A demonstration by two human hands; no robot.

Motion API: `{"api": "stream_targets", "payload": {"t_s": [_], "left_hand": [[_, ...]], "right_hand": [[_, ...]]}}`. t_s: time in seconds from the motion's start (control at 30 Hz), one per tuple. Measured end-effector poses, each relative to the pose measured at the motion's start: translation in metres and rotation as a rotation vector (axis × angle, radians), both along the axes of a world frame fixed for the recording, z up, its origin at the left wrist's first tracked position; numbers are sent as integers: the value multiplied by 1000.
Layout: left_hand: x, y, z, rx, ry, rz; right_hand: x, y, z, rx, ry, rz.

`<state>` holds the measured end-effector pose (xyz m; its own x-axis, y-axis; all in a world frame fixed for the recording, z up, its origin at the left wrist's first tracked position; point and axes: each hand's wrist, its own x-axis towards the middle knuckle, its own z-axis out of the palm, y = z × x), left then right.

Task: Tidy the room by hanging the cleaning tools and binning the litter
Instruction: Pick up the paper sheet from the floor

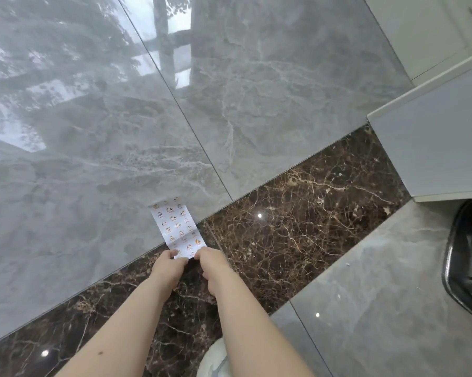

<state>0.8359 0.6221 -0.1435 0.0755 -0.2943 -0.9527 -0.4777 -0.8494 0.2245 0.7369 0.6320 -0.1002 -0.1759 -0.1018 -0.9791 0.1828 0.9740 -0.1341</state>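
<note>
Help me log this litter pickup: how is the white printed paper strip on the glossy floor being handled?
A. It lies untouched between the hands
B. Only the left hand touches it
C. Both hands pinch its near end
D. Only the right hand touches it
C: the left hand and right hand both pinch the near end of the white printed paper strip, which lies across the seam between grey and brown tiles.

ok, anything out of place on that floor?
One thing: a printed paper slip lies across the seam between grey tile and the brown marble strip. Both hands, left and right, pinch its near edge. Tiny white specks dot the right-hand tile.
</note>
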Motion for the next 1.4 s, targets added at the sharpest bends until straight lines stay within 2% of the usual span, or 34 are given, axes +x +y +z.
{"api": "stream_targets", "payload": {"t_s": [0.23,0.47,0.6,0.83,0.97,1.2,1.3,1.4], "left_hand": [[-2,-4,-18,15,-25,33],[-1,-6,10,-40,-44,103],[1,-8,55,-75,-50,158],[5,-34,148,-175,76,240],[7,-52,206,-251,89,320],[17,-67,295,-550,47,552],[34,-65,321,-567,20,644],[62,-62,344,-604,-3,734]], "right_hand": [[-5,-2,-15,11,-16,-154],[-1,0,19,-104,57,-331],[2,-6,65,-222,112,-219],[2,-41,160,-453,341,-20],[1,-58,208,-507,337,9],[18,-77,286,-608,393,230],[35,-84,313,-647,410,336],[61,-88,336,-660,357,307]]}}
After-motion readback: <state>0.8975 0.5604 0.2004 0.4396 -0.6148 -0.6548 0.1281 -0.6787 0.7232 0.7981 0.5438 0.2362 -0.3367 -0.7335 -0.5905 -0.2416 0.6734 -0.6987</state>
